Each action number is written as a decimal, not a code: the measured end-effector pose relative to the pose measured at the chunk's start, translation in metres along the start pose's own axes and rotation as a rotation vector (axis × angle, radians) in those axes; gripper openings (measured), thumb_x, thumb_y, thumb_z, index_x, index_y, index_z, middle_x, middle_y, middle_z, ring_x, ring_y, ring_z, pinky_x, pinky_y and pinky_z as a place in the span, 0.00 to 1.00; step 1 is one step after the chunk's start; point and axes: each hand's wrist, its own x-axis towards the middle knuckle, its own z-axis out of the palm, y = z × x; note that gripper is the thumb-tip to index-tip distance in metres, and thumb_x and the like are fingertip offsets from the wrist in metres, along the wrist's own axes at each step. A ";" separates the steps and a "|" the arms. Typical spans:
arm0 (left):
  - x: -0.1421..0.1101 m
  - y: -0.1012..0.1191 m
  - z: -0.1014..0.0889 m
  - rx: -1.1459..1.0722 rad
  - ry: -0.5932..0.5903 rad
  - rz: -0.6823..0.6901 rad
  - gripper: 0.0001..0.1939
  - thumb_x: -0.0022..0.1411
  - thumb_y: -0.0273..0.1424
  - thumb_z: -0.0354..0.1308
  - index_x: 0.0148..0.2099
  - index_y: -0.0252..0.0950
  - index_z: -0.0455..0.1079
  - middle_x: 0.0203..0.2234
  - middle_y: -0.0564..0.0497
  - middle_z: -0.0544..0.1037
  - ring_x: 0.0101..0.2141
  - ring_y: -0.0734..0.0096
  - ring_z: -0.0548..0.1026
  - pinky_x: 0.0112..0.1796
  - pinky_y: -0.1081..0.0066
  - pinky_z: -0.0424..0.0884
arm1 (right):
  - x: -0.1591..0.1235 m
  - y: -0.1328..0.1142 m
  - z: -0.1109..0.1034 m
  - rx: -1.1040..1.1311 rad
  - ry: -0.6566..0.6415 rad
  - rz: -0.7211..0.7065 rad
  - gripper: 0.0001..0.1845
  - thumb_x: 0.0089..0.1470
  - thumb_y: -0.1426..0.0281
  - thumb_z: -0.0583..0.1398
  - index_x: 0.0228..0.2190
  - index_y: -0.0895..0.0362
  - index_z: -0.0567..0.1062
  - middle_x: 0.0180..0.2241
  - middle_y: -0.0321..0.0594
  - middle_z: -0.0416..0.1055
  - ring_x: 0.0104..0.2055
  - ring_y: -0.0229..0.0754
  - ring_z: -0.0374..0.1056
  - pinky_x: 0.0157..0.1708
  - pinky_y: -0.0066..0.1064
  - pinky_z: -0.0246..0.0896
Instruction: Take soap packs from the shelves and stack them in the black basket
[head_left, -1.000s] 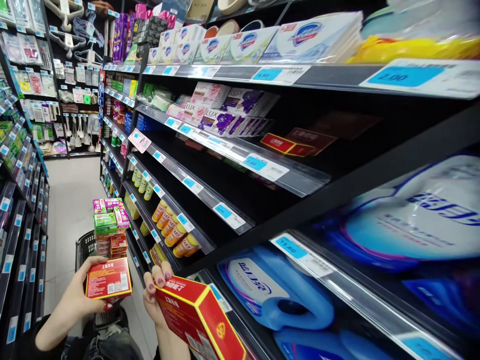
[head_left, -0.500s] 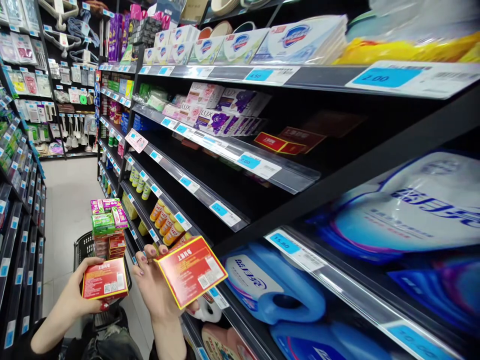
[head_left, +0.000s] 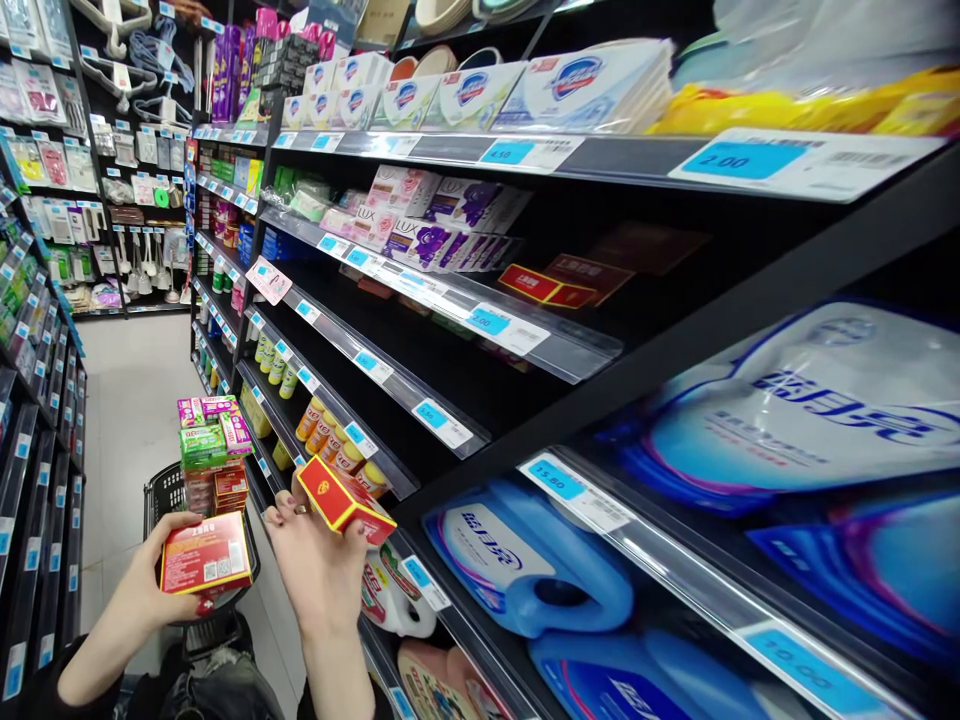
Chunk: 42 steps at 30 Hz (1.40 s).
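My left hand [head_left: 148, 582] is closed around a red soap box [head_left: 204, 556] with yellow edges, its printed face with square codes turned up towards me. In my right hand [head_left: 321, 572], a second red soap box [head_left: 343, 503] is gripped between thumb and fingers, tipped so that a narrow side with a small yellow emblem shows. Beyond my left hand stands a black shopping basket [head_left: 159, 492]. Piled in it are green and pink packs [head_left: 204, 445] and several more red boxes [head_left: 230, 488]. The lower part of the pile is hidden.
Shelves run along my right. A similar red box [head_left: 544, 287] lies near LUX soap boxes [head_left: 424, 243] on one shelf. Blue detergent bottles [head_left: 525, 560] stand close on the right. Another shelf rack [head_left: 45, 470] lines the left, with tiled floor [head_left: 142, 365] between.
My right hand has turned its soap box from the printed broad face to a narrow side. The left hand holds its box almost as before. The view has shifted slightly.
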 end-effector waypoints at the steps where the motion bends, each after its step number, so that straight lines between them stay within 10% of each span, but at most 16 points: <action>1: 0.000 0.000 0.000 0.007 0.004 0.007 0.35 0.31 0.24 0.64 0.47 0.39 0.63 0.34 0.55 0.77 0.30 0.69 0.72 0.32 0.73 0.68 | 0.001 -0.002 0.001 -0.003 0.007 0.004 0.37 0.46 0.38 0.49 0.49 0.47 0.67 0.41 0.45 0.65 0.36 0.47 0.57 0.37 0.41 0.55; 9: 0.000 -0.005 -0.006 0.074 0.047 0.055 0.35 0.32 0.26 0.66 0.48 0.38 0.64 0.36 0.52 0.77 0.33 0.66 0.73 0.35 0.72 0.69 | 0.000 0.000 -0.013 -0.166 -0.133 -0.167 0.44 0.34 0.34 0.56 0.49 0.45 0.66 0.45 0.44 0.66 0.36 0.47 0.61 0.37 0.43 0.60; 14: -0.001 -0.003 -0.005 0.056 0.020 0.032 0.35 0.32 0.27 0.65 0.48 0.38 0.63 0.36 0.52 0.78 0.32 0.66 0.74 0.34 0.72 0.69 | -0.004 -0.008 -0.020 -0.443 -0.343 -0.422 0.36 0.31 0.48 0.70 0.43 0.43 0.66 0.43 0.38 0.68 0.45 0.52 0.65 0.47 0.48 0.61; 28: -0.007 0.009 -0.004 0.008 0.072 0.015 0.36 0.31 0.31 0.69 0.47 0.37 0.64 0.37 0.49 0.76 0.34 0.63 0.73 0.34 0.71 0.69 | -0.009 -0.075 -0.020 -1.500 -0.373 -0.338 0.32 0.37 0.80 0.62 0.46 0.50 0.63 0.48 0.41 0.64 0.51 0.50 0.62 0.50 0.40 0.58; 37: -0.012 0.011 0.002 0.000 0.069 0.054 0.34 0.31 0.28 0.67 0.46 0.38 0.64 0.39 0.50 0.77 0.37 0.62 0.73 0.37 0.72 0.69 | -0.014 -0.080 -0.033 -1.449 -0.400 -0.295 0.30 0.34 0.76 0.64 0.43 0.52 0.66 0.43 0.40 0.63 0.45 0.46 0.65 0.43 0.33 0.61; 42: -0.016 0.009 -0.004 0.026 0.084 0.056 0.37 0.31 0.29 0.66 0.48 0.38 0.61 0.37 0.52 0.76 0.35 0.66 0.71 0.34 0.75 0.67 | -0.006 -0.078 -0.048 -1.215 -0.147 -0.297 0.26 0.36 0.66 0.67 0.40 0.54 0.71 0.39 0.41 0.67 0.40 0.47 0.66 0.40 0.36 0.62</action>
